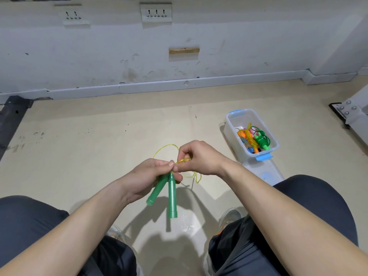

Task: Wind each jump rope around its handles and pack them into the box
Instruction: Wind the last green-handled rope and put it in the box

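Observation:
My left hand grips the tops of two green jump-rope handles, which hang down side by side over the floor. Its thin yellow rope loops out behind my hands and trails below them. My right hand pinches a few turns of that yellow rope just above the handles, right against my left thumb. A clear plastic box with blue clips stands on the floor to the right. Inside it lie wound ropes, an orange one and a green one.
The box's clear lid lies on the floor just in front of the box, beside my right knee. My knees and shoes fill the bottom of the view. A white wall with sockets runs across the back. A metal frame foot sits at far right.

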{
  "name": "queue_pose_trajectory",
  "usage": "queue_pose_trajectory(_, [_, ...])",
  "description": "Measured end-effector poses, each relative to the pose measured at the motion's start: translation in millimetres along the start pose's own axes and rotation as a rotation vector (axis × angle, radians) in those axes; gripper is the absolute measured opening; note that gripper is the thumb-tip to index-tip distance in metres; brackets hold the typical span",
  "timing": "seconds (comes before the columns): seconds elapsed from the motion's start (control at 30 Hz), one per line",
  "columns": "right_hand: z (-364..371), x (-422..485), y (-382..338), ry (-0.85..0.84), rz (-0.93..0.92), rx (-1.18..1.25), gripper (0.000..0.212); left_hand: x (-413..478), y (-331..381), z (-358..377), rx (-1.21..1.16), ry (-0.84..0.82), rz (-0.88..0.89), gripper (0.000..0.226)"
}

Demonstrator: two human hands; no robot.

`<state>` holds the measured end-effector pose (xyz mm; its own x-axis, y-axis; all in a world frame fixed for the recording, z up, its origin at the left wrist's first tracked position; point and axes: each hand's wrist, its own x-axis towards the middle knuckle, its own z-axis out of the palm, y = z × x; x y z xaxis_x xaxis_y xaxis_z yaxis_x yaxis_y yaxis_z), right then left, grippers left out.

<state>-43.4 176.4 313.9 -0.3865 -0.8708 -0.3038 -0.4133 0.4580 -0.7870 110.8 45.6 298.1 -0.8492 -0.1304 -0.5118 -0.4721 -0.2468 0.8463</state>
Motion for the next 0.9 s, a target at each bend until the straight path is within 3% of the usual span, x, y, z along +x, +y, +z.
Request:
queue_pose_trajectory(0.13, [-1, 1, 1, -0.048, -0.015, 0.094, 0.02, 4, -6, 0, 0.155, 0.04, 0.042, 0.04])
queue_pose_trajectory(0.3, [-15, 0, 7, -0.082, -0.084, 0.457, 0.015, 2, 0, -6, 0.011, -0.126, 0.082, 0.021])
queue_pose_trajectory(0.4, [-10, 2, 9, -0.037, -0.088, 0.527, 0.011, 0, 7, -9, -0.022, -0.251, 0.085, 0.055])
queue_pose_trajectory(0.47, [-5, 4, 10, 0.027, -0.036, 0.515, 0.019, -2, 8, -8, -0.047, -0.256, 0.089, 0.055])
queue_pose_trajectory(0.6, [5, 5, 9, 0.053, 0.027, 0.561, 0.02, -2, 8, -7, -0.217, -0.071, 0.129, 0.013])
queue_pose_trajectory(0.77, [27, 2, -1, 0.048, 0.102, 0.574, 0.009, 2, 8, -9, -0.352, 0.273, 0.185, 0.017])
queue_pose_trajectory(0.9, [40, 2, -10, 0.163, 0.085, 0.332, 0.01, 6, 1, -3, -0.387, 0.448, 0.185, 0.014])
